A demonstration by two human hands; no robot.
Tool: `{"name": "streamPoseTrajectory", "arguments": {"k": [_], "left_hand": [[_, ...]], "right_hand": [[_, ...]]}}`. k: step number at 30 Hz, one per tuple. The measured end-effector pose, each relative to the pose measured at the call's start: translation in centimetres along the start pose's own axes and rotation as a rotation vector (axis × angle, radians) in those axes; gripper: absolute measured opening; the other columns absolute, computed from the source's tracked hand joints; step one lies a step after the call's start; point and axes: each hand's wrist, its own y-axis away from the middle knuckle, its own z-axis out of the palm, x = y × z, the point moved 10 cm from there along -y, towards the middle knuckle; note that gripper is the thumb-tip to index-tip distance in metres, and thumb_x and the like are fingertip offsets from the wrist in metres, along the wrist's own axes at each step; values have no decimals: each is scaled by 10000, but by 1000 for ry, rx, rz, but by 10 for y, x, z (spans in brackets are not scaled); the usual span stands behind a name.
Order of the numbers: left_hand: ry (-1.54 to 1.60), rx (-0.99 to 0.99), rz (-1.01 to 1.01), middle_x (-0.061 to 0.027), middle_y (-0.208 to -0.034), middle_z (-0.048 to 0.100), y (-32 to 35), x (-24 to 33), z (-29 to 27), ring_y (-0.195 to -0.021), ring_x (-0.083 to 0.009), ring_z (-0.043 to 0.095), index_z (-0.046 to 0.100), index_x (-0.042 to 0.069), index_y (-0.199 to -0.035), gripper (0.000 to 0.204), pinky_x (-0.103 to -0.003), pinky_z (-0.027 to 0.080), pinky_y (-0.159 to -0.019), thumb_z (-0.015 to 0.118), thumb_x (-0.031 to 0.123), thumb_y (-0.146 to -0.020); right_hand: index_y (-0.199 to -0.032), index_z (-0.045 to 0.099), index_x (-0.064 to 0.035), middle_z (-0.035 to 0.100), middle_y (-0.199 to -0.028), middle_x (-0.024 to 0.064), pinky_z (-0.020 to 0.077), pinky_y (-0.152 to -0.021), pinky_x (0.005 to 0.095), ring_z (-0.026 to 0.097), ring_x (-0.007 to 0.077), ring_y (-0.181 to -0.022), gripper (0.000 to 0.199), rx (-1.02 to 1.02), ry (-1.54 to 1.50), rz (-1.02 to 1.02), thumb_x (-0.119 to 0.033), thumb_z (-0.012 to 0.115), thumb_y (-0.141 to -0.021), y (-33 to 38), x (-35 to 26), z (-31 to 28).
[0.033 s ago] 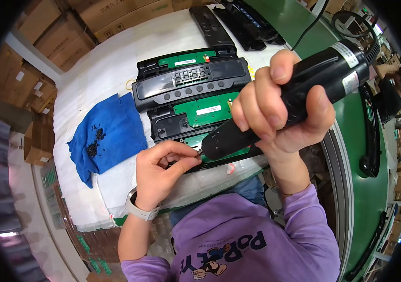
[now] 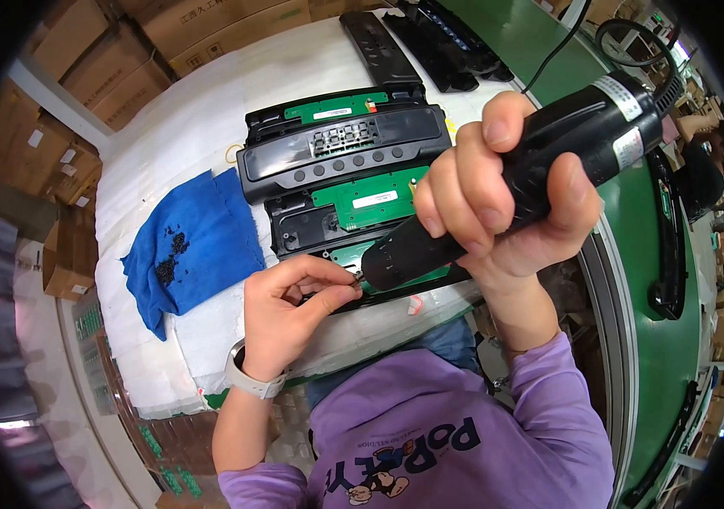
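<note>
pwr driver (image 2: 545, 146) moved slightly l, tip (image 2: 360, 276) unclear

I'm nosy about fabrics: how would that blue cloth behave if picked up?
The blue cloth is probably floppy, since its lower corner is rumpled. It looks thin, so likely light. The small dark pieces, apparently loose on it, might slide off if tilted.

Dark lettering (image 2: 466, 438) on purple shirt (image 2: 510, 416); printed characters (image 2: 202, 14) on carton (image 2: 252, 38); white labels (image 2: 629, 148) on black tool (image 2: 572, 123), print apparently illegible.

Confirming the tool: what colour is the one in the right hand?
The tool is mostly black; head view.
</note>
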Motion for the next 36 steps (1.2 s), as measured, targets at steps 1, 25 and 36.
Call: {"name": "streamPoseTrajectory", "arguments": {"k": [1,25,36], "left_hand": [[-19,9,4,-113,-827,675,1,0,-1,-765,-166,674,635,-57,-888,96,-234,533,-679,637,-64,-792],[252,59,-12,-128,-769,667,-5,-14,-9,-701,-182,668,612,-52,-904,107,-259,535,-645,609,49,-868],[-29,5,29,-92,-705,662,-1,-10,1,-638,-137,655,627,-52,-853,81,-223,513,-592,611,27,-847]], "right_hand": [[-1039,467,-37,462,-568,31,368,-455,311,403,131,-405,337,47,20,2,-338,473,-890,1,0,-2],[-1060,483,-73,476,-613,7,416,-551,330,422,127,-440,335,194,26,-190,-369,405,-924,15,-16,-19],[-1005,458,-33,460,-584,40,380,-460,311,414,142,-420,248,157,66,-58,-255,435,-897,5,-8,-6]]}}
